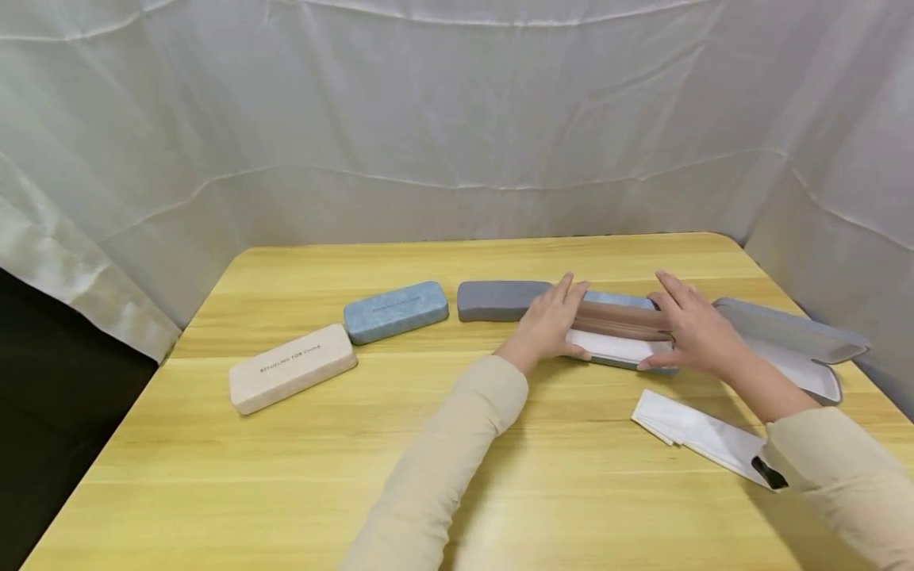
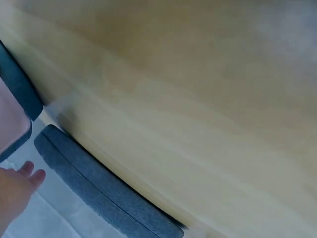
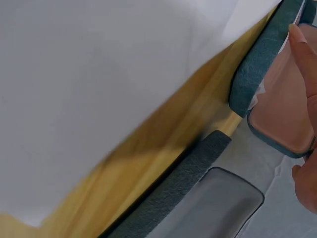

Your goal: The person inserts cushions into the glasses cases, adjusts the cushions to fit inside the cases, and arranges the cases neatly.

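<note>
An open glasses case [image 1: 621, 321] with a blue outside, a pinkish-brown lining and a white cloth inside lies between my hands. At its left end my left hand [image 1: 546, 325] spreads its fingers, thumb near the front edge. Its fingertips show apart from the lining in the left wrist view. My right hand [image 1: 693, 329] spans the right end, fingers up behind the lid. A thumb [image 3: 299, 42] lies across the lining towards the case's rim in the right wrist view. Most fingers are hidden there.
Left of it lies a closed grey case [image 1: 503, 300]; further left, a light blue case [image 1: 396, 312] and a beige case [image 1: 293, 367]. Beside my right forearm stands an open grey case [image 1: 793, 337]. A folded white cloth [image 1: 696, 428] with a black patch lies in front.
</note>
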`<state>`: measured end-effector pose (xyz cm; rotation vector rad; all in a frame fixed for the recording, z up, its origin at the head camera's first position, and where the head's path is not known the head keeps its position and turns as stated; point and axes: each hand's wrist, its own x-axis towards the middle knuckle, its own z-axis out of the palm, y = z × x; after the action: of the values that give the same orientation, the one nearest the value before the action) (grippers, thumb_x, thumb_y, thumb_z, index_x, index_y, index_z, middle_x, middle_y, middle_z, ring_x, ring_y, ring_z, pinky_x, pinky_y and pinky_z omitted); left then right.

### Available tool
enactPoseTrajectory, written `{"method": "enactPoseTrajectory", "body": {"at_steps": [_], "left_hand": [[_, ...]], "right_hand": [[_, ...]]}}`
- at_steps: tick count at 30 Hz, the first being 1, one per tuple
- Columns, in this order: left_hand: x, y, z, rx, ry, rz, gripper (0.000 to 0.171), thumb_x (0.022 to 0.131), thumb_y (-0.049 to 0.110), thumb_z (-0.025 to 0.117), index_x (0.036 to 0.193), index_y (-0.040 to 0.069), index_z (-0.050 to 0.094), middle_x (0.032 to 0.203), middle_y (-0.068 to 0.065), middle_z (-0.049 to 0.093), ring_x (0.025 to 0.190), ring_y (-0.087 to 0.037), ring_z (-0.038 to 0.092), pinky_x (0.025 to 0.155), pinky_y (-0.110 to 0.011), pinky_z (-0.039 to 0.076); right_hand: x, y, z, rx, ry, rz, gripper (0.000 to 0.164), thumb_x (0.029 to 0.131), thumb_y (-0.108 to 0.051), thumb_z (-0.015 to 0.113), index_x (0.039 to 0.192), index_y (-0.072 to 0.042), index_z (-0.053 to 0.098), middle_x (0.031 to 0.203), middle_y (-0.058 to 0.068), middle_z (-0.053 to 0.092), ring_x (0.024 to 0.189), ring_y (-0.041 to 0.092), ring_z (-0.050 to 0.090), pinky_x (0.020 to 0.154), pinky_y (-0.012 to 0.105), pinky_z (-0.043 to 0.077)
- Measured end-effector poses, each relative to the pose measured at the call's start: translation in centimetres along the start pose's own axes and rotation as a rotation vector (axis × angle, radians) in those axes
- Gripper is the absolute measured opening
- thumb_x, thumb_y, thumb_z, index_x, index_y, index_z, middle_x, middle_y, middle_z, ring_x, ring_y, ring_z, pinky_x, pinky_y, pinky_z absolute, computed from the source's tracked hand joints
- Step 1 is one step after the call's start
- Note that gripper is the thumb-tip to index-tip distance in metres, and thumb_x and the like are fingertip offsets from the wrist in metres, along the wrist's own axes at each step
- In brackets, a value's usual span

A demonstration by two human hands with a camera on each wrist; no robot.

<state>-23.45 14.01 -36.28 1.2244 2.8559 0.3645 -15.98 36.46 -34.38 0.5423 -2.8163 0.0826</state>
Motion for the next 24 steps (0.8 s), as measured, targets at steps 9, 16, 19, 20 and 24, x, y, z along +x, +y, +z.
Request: {"method": "enactPoseTrajectory", "body": {"at_steps": [9, 16, 19, 20, 24], "left_hand": [[0.7, 0.8, 0.1, -0.036, -0.018, 0.030, 0.104, 0.065, 0.052, 0.072, 0.143, 0.021, 0.011, 0.143, -0.009, 0.024, 0.129, -0.019, 0.034, 0.106, -0.028, 0.033], [0.6, 0.9, 0.2, -0.075, -0.036, 0.030, 0.103, 0.067, 0.048, 0.072, 0.144, 0.022, 0.009, 0.133, -0.008, 0.029, 0.113, -0.014, 0.043, 0.098, -0.022, 0.039], [0.7, 1.1, 0.2, -0.068, -0.033, 0.028, 0.100, 0.067, 0.047, 0.073, 0.142, 0.019, 0.012, 0.129, -0.009, 0.032, 0.108, -0.013, 0.044, 0.095, -0.020, 0.040], [0.7, 1.1, 0.2, -0.066, -0.031, 0.027, 0.100, 0.067, 0.046, 0.073, 0.142, 0.019, 0.014, 0.127, -0.009, 0.033, 0.106, -0.013, 0.044, 0.094, -0.020, 0.041], [0.8, 1.4, 0.2, -0.052, -0.030, 0.018, 0.097, 0.066, 0.045, 0.075, 0.139, 0.016, 0.018, 0.124, -0.008, 0.036, 0.105, -0.013, 0.044, 0.093, -0.019, 0.041]], "right_hand": [[0.4, -0.6, -0.3, -0.006, -0.128, 0.055, 0.108, 0.051, -0.056, 0.079, 0.126, 0.008, 0.035, 0.122, 0.031, 0.044, 0.106, 0.047, 0.046, 0.085, 0.058, 0.040], [0.2, -0.9, 0.1, -0.027, -0.119, 0.066, 0.108, 0.050, -0.057, 0.079, 0.127, 0.006, 0.035, 0.117, 0.030, 0.047, 0.102, 0.048, 0.046, 0.083, 0.058, 0.039], [0.1, -1.1, 0.2, -0.037, -0.126, 0.076, 0.101, 0.053, -0.053, 0.080, 0.122, 0.007, 0.037, 0.113, 0.029, 0.049, 0.099, 0.046, 0.046, 0.080, 0.056, 0.041], [0.1, -1.1, 0.2, -0.038, -0.124, 0.078, 0.099, 0.053, -0.052, 0.080, 0.121, 0.007, 0.037, 0.111, 0.029, 0.050, 0.098, 0.045, 0.047, 0.079, 0.055, 0.042], [0.0, -1.2, 0.3, -0.039, -0.107, 0.078, 0.091, 0.053, -0.049, 0.081, 0.116, 0.004, 0.040, 0.102, 0.023, 0.054, 0.089, 0.040, 0.052, 0.070, 0.049, 0.045]]}}
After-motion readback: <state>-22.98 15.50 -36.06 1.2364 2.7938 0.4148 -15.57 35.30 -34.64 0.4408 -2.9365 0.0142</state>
